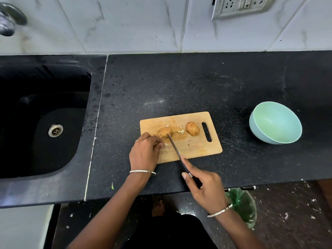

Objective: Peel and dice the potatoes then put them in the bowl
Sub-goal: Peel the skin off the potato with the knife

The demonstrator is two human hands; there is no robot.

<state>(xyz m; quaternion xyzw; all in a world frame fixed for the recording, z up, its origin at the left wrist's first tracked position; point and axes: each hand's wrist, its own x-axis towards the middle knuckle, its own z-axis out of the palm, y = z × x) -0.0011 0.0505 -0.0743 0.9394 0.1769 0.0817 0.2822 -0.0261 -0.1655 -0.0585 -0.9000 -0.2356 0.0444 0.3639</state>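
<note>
The work is at the cutting step, though the peel seems not to have come off: both potatoes show brown skin. The partly cut brown-skinned potato (164,132) lies at the left of the rectangular light wooden cutting board (197,148), which rests on the black speckled stone counter (179,87). The whole brown-skinned potato (192,129) sits untouched near the board's handle slot. The left hand (143,153) has its fingers curled and bunched against the near-left side of the partly cut potato, apparently steadying it. A small pale piece lies right at its fingertips, and whether they also pinch it cannot be told. The right hand (206,187) grips the dark handle of the long steel-bladed kitchen knife (175,148), forefinger stretched along the spine, with the tip set on the partly cut potato. A few small pale potato scraps (181,131) lie between the two potatoes. The pale mint-green round bowl (265,137) stands well apart to the right on the counter and looks empty, so the task is likely at an early stage. The next move calls for a firm downward cut with the left fingertips tucked clear of the edge, since the rounded potato could roll under the blade. The skin will also need to be dealt with before any pieces go to the bowl.
</note>
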